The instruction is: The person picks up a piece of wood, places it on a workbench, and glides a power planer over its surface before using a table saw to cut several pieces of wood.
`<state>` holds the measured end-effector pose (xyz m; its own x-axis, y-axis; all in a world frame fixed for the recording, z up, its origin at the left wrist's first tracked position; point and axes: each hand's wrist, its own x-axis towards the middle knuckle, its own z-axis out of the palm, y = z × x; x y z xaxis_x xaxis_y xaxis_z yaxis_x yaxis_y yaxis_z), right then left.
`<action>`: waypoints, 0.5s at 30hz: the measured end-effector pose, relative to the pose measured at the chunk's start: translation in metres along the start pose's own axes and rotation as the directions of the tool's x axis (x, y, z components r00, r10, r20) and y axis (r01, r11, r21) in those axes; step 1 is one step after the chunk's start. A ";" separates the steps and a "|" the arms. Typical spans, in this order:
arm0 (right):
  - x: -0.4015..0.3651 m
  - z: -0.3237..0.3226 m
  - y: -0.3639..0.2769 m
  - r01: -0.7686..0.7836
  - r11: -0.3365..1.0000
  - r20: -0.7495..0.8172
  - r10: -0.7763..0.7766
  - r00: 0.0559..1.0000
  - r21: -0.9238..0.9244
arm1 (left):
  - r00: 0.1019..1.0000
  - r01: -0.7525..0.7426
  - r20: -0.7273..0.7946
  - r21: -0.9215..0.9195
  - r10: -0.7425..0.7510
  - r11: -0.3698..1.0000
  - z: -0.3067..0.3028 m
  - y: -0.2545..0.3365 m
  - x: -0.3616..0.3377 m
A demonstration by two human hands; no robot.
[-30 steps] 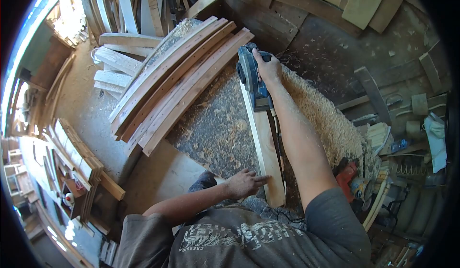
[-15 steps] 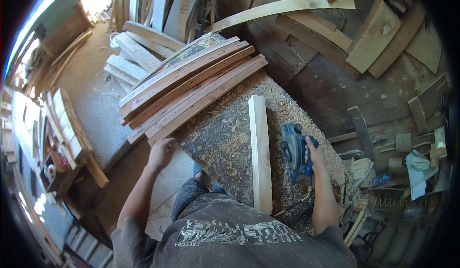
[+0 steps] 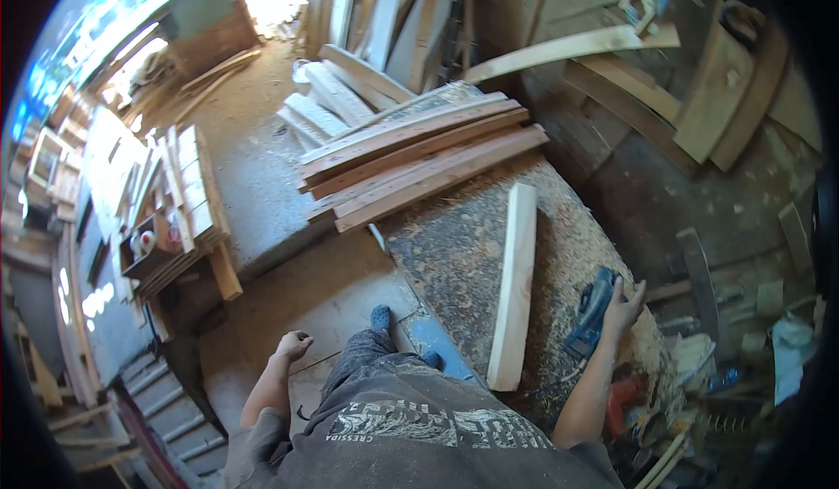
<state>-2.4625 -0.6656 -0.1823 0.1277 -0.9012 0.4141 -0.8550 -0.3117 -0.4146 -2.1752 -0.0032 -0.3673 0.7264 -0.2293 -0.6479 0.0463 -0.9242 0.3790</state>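
Here, at a shavings-strewn workbench (image 3: 454, 253), a person's right hand (image 3: 622, 305) rests with fingers spread against a blue electric planer (image 3: 590, 312) lying on the bench's right edge, just beside a pale board (image 3: 516, 284). The left hand (image 3: 293, 345) hangs curled in a loose fist, empty, near stacked curved slats (image 3: 419, 161).

The left arm hangs at the near left side, elbow slightly bent, and the left hand (image 3: 293, 345) is empty, its fingers loosely curled. The right arm stretches forward on the right, the right hand (image 3: 622, 307) palm down with fingers spread.
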 end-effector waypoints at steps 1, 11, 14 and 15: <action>-0.012 0.006 -0.015 0.080 0.978 0.214 -0.121 0.969 0.192 | 0.998 0.059 0.021 -0.021 -0.058 0.998 0.001 -0.013 -0.005; -0.176 0.103 -0.103 0.038 0.970 0.459 0.080 0.885 -0.242 | 0.980 0.140 -0.086 -0.336 -0.178 0.932 -0.044 -0.102 0.021; -0.175 0.107 -0.104 0.050 0.971 0.473 0.068 0.878 -0.233 | 0.977 0.130 -0.117 -0.330 -0.177 0.935 -0.044 -0.172 0.062; -0.168 0.120 -0.083 0.013 0.997 0.536 0.029 0.844 -0.074 | 0.972 0.150 -0.125 -0.330 -0.201 0.932 -0.053 -0.197 0.072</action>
<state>-2.3526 -0.5248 -0.3146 0.3525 -0.9308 -0.0964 -0.8879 -0.3002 -0.3486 -2.0960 0.1783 -0.4533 0.7822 0.0014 -0.6230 0.3789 -0.7949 0.4740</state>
